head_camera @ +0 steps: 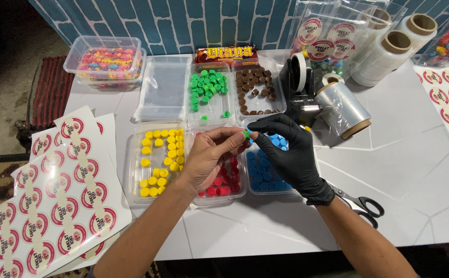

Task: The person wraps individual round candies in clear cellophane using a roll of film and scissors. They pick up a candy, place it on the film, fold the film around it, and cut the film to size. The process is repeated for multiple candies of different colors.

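Above the red tray (219,198), both hands — left hand (211,154), gloved right hand (286,149) — pinch a green piece (246,134), orientation unclear.

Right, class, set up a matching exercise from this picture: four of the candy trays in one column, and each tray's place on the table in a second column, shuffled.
Column one:
1. yellow candy tray
2. green candy tray
3. brown candy tray
4. blue candy tray

Column two:
a. back row, beside the tape dispenser
b. front row, under the gloved right hand
c. front row, next to the sticker sheets
d. back row, beside the tray of empty clear bags

Pairs: 1-c, 2-d, 3-a, 4-b
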